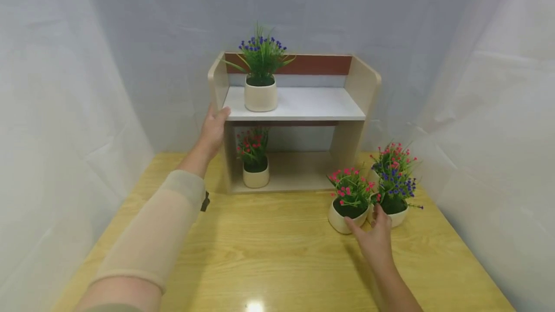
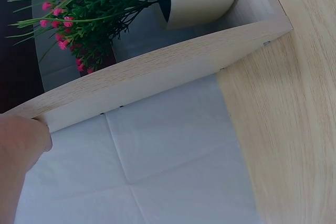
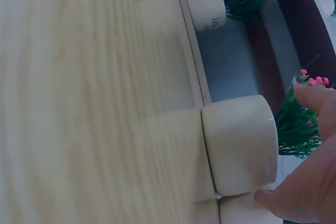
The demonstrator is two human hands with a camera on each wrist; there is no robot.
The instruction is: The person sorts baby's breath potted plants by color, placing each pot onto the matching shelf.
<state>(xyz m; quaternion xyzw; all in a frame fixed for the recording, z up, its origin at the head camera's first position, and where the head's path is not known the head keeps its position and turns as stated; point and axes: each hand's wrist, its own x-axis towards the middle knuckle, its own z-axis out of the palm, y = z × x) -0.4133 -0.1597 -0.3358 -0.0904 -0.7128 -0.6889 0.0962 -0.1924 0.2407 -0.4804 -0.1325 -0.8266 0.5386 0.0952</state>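
My left hand (image 1: 214, 131) grips the left side panel of a small two-tier desktop shelf (image 1: 299, 105), thumb at the front edge. In the left wrist view, that hand (image 2: 23, 148) is at the panel's edge. My right hand (image 1: 375, 240) is spread around a white pot of pink artificial flowers (image 1: 350, 196) on the table. In the right wrist view, one fingertip is beside the pot (image 3: 240, 145) and another stands above it near the flowers. A blue-flowered pot (image 1: 396, 215) stands close to its right, with another pink-flowered pot (image 1: 394, 155) behind.
A blue-flowered pot (image 1: 261, 95) stands on the shelf's upper board, left side. Below it, a pink-flowered pot (image 1: 256, 175) sits on the lower board. The shelf stands toward the back of a wooden table (image 1: 260, 244), with pale sheeting (image 1: 173, 23) behind and at both sides.
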